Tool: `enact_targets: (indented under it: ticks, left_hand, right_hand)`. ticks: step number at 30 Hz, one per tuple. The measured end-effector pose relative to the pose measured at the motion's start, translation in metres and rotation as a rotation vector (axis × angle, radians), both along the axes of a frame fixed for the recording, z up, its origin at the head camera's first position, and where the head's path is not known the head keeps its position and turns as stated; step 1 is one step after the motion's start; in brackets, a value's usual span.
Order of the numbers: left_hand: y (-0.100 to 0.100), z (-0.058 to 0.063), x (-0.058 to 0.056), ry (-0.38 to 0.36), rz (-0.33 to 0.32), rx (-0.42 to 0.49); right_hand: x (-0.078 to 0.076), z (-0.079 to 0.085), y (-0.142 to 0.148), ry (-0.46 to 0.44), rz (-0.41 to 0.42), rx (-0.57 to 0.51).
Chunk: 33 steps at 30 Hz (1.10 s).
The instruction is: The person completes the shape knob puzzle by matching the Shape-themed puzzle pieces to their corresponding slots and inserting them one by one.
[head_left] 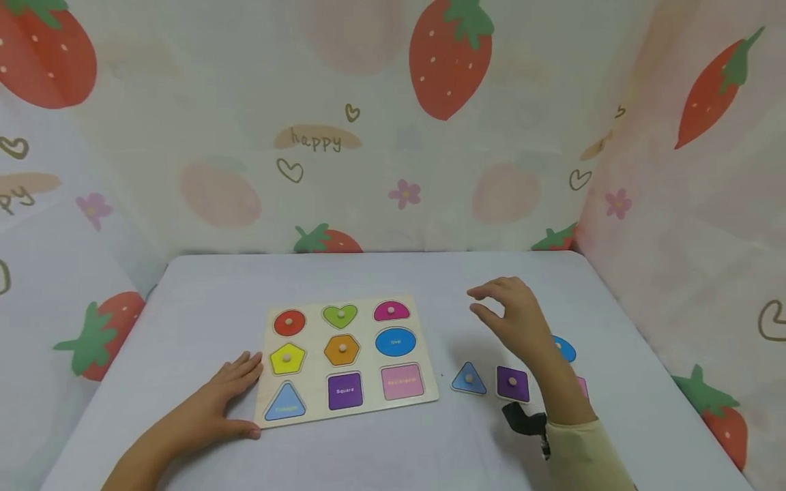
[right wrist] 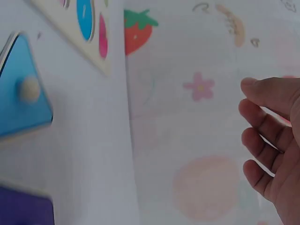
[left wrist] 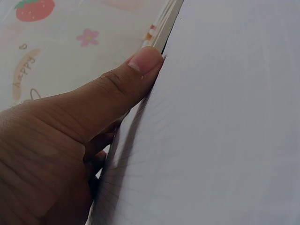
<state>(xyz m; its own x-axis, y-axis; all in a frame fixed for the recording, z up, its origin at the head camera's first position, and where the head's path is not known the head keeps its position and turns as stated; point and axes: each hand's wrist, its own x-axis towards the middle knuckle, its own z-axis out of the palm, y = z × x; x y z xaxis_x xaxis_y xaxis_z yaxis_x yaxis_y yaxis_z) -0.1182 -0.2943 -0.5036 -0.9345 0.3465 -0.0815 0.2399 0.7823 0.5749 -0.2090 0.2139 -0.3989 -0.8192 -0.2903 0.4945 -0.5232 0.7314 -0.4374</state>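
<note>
A wooden shape puzzle board lies flat on the table. My left hand rests along its left edge, fingers extended and the thumb at the near corner. In the left wrist view the thumb presses against the board's side. Raised above the table, right of the board, my right hand holds nothing, its thumb and fingertips apart. Nearer me lie a knobbed blue triangle and a purple square. A blue oval and a pink piece are partly hidden by the right forearm.
Knobbed pieces sit in the board: red circle, green heart, magenta half circle, yellow pentagon and orange hexagon. Its oval, triangle, square and rectangle places show printed words. A black strap hangs by the right wrist. Strawberry-patterned cloth surrounds the white table.
</note>
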Motion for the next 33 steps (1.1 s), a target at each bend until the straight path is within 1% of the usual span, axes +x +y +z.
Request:
enact_targets:
  ticks: [4,6,9,13,17,20,25,33]
  left_hand:
    - [0.001,0.0,0.0,0.015,-0.014,-0.004]
    - [0.001,0.001,0.001,0.025,-0.02,-0.003]
    - [0.0,0.001,0.001,0.035,-0.023,0.009]
    - [0.0,0.002,0.002,0.022,-0.019,0.016]
    - [-0.001,0.0,0.001,0.016,-0.01,0.007]
    - [-0.002,-0.002,0.001,0.023,-0.007,0.0]
    - [-0.002,-0.002,0.0,0.021,-0.007,0.001]
    - [-0.001,-0.002,-0.001,0.03,-0.021,-0.003]
  right_hand:
    - [0.007,-0.007,0.03,0.047,-0.035,-0.016]
    - [0.01,-0.01,0.043,0.051,-0.057,-0.019]
    - [0.015,-0.019,0.061,0.028,-0.105,-0.026]
    - [0.02,-0.03,0.082,-0.004,-0.183,-0.042]
    - [0.021,-0.033,0.093,-0.023,-0.229,-0.046]
    - [0.022,-0.037,0.102,-0.057,-0.26,-0.042]
    - [0.022,-0.048,0.12,-0.136,-0.313,-0.02]
    - [0.022,-0.062,0.142,-0.255,-0.343,-0.001]
